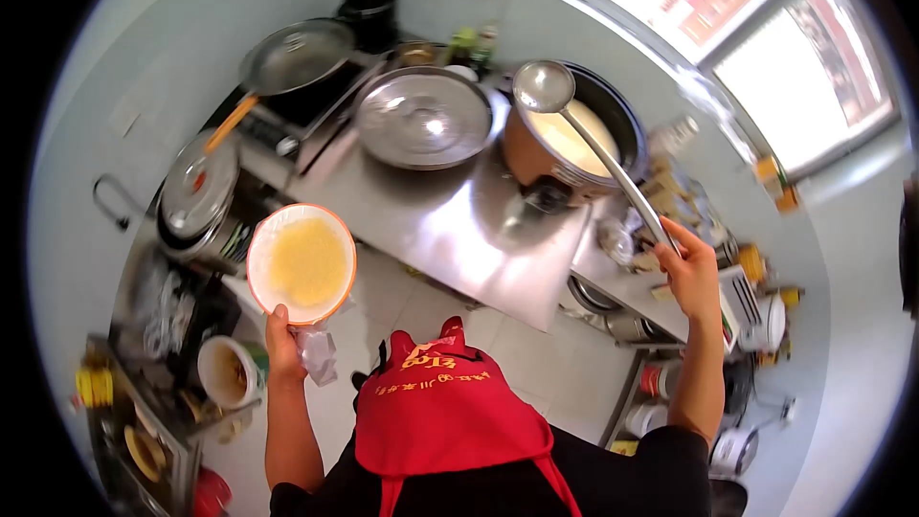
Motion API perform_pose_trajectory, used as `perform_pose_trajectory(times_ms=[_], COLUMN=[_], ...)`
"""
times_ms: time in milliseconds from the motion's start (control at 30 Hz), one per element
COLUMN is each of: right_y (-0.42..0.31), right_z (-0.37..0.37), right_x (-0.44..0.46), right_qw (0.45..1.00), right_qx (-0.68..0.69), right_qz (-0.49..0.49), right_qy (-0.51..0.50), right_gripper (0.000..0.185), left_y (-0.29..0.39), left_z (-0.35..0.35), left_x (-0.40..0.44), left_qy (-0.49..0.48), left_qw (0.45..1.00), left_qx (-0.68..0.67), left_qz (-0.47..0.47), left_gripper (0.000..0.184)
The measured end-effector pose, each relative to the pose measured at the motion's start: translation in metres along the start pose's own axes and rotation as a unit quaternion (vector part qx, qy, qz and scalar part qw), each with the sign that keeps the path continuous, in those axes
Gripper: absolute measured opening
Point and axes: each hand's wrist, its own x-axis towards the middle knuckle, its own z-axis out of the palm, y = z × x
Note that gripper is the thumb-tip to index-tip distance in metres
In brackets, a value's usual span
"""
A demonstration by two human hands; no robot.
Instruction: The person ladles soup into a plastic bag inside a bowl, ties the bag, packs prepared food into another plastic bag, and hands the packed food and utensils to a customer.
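Observation:
In my left hand (284, 349) is a white bowl (262, 263) with an orange rim, gripped at its near edge. Pale yellow porridge (311, 263) lies in it, and clear plastic hangs below the rim by my fingers. My right hand (691, 268) is wrapped round the handle end of a long metal ladle (544, 87). The ladle's round head is over the far left rim of a large brown cooker pot (528, 158), which holds a creamy pale liquid (571, 141). I cannot tell whether the ladle touches the rim.
A wide metal lid (424, 120) lies on the steel table (431, 220) left of the pot. A lidded wok (297, 57) sits on the stove at the back left. Below it stands a lidded steel pot (199, 187). Bags and jars crowd the right side, near a window (795, 57).

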Motion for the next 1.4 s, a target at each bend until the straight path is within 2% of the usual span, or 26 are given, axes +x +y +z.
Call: perform_pose_trajectory(times_ms=[67, 200, 267, 333, 467, 567, 633, 733, 833, 867, 967, 1033, 1100, 1133, 1233, 1300, 1400], right_y=[0.039, 0.066, 0.08, 0.093, 0.112, 0.105, 0.109, 0.088, 0.099, 0.102, 0.084, 0.082, 0.086, 0.073, 0.057, 0.06, 0.06], right_z=[-0.023, -0.044, -0.039, -0.028, 0.002, 0.004, -0.015, -0.04, -0.04, -0.035, -0.001, 0.006, 0.002, -0.004, -0.024, -0.028, -0.018], right_x=[0.021, 0.076, 0.103, 0.128, 0.174, 0.169, 0.163, 0.16, 0.183, 0.195, 0.214, 0.216, 0.208, 0.199, 0.176, 0.174, 0.18], right_qw=[0.996, 0.985, 0.975, 0.977, 0.98, 0.983, 0.984, 0.968, 0.972, 0.973, 0.97, 0.975, 0.979, 0.97, 0.961, 0.959, 0.959], right_qx=[-0.073, -0.165, -0.219, -0.208, -0.189, -0.176, -0.124, -0.186, -0.161, -0.188, -0.226, -0.194, -0.144, -0.155, -0.172, -0.192, -0.257], right_qz=[-0.045, -0.028, -0.004, 0.046, 0.062, 0.048, 0.11, 0.157, 0.165, 0.126, 0.085, 0.11, 0.133, 0.176, 0.212, 0.206, 0.118], right_qy=[0.022, 0.041, 0.046, 0.026, 0.018, -0.018, -0.063, -0.066, -0.035, -0.043, -0.011, -0.009, -0.052, -0.058, -0.04, -0.035, -0.006], right_gripper=[0.043, 0.04, 0.037, 0.034, 0.034, 0.035, 0.037, 0.038, 0.037, 0.037, 0.037, 0.037, 0.038, 0.038, 0.039, 0.041, 0.035], left_y=[-0.018, -0.043, -0.065, -0.081, -0.08, -0.084, -0.082, -0.075, -0.078, -0.079, -0.079, -0.084, -0.088, -0.09, -0.093, -0.093, -0.091], left_z=[0.037, 0.125, 0.144, 0.162, 0.213, 0.225, 0.233, 0.253, 0.257, 0.258, 0.266, 0.267, 0.27, 0.272, 0.275, 0.28, 0.287], left_x=[0.02, 0.051, 0.07, 0.084, 0.109, 0.133, 0.144, 0.169, 0.19, 0.198, 0.216, 0.229, 0.241, 0.246, 0.257, 0.262, 0.266], left_qy=[-0.037, -0.107, -0.139, -0.182, -0.238, -0.287, -0.292, -0.301, -0.31, -0.315, -0.322, -0.324, -0.329, -0.321, -0.319, -0.323, -0.345], left_qw=[0.999, 0.992, 0.986, 0.976, 0.96, 0.943, 0.94, 0.938, 0.933, 0.929, 0.924, 0.922, 0.919, 0.922, 0.922, 0.92, 0.91], left_qx=[0.008, 0.023, 0.022, 0.033, 0.072, 0.083, 0.076, 0.053, 0.052, 0.057, 0.062, 0.069, 0.077, 0.082, 0.088, 0.088, 0.074], left_qz=[-0.034, -0.066, -0.087, -0.113, -0.129, -0.149, -0.158, -0.163, -0.178, -0.188, -0.198, -0.201, -0.203, -0.2, -0.202, -0.204, -0.218], left_gripper=[0.056, 0.052, 0.051, 0.05, 0.053, 0.057, 0.057, 0.057, 0.056, 0.055, 0.056, 0.056, 0.056, 0.056, 0.056, 0.056, 0.055])
